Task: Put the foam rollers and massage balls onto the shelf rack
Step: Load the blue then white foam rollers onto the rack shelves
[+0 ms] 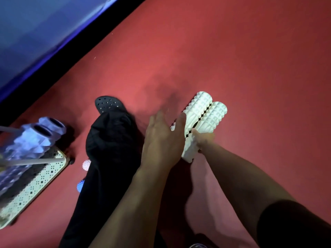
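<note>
Near end first: my right hand (203,138) is curled round the near end of the right-hand white foam roller (211,117), fingers clamped on the ridged foam. My left hand (162,138) is flat, fingers straight, palm pressed against the outer flank of the left white foam roller (196,108). So one grasp, one open-palm push. The two rollers lie side by side, touching, down on the red floor (232,51) just past my hands.

My read: I'm gathering the pair to lift both at once. To do it well:
- squeeze inward from both sides so the ridges lock together, else one slips out
- shift my left hand toward mid-length; a push at the near end alone lets the far ends splay
- get fingers under before lifting, foam is light but bulky

Left of me, past my black trouser leg (111,158), two spiky massage balls, one pink (86,164), one blue (80,185), sit on the floor, half hidden by the leg. They're untouched.

Further left is the shelf rack (35,179), a perforated tray with pale-blue foam rollers (35,138) already on it; that part is blurred, so I can't tell how much room is left. Carry path crosses my own leg, so lift high and swing wide.
</note>
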Tool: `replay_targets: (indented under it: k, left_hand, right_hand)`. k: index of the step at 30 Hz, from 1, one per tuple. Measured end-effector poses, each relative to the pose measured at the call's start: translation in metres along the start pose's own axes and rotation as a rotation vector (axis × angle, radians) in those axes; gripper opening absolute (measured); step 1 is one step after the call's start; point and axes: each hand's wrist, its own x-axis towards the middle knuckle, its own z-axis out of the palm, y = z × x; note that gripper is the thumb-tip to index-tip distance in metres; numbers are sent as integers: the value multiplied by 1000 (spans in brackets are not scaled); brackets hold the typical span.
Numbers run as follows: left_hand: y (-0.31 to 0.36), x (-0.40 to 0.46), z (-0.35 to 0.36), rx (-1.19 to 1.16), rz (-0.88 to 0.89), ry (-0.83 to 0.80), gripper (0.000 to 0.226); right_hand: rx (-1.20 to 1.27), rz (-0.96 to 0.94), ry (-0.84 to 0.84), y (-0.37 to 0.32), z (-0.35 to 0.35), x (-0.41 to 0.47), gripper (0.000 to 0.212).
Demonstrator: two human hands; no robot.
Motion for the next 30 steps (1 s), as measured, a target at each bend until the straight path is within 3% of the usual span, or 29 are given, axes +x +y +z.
replay_targets:
  k: [3, 9, 14, 17, 19, 23, 27, 30]
  left_hand:
    - [1, -1, 2, -5, 9, 2, 63]
    - [-7, -5, -3, -19, -24, 17, 68]
    - [9, -36, -31, -203, -2, 25, 61]
    - [19, -62, -66, -270, 21, 88, 54]
    - [22, -83, -95, -279, 41, 173, 52]
    - [22, -136, -154, -371, 23, 325, 48]
    - [12, -193, -216, -522, 64, 452, 72]
    - [10, -240, -256, -714, 152, 507, 56]
  right_hand:
    - [22, 4, -50, 1, 0, -3, 69]
    - [329, 19, -25, 12, -16, -57, 78]
    - [536, -179, -256, -10, -42, -176, 35]
    - [596, -299, -490, -24, -50, -244, 46]
    - [559, -363, -547, -34, -46, -283, 54]
    - [552, -477, -691, -51, -29, -367, 46]
    - [565, -547, -861, -50, 3, -459, 45]
    - [534, -612, -973, -37, 29, -523, 45]
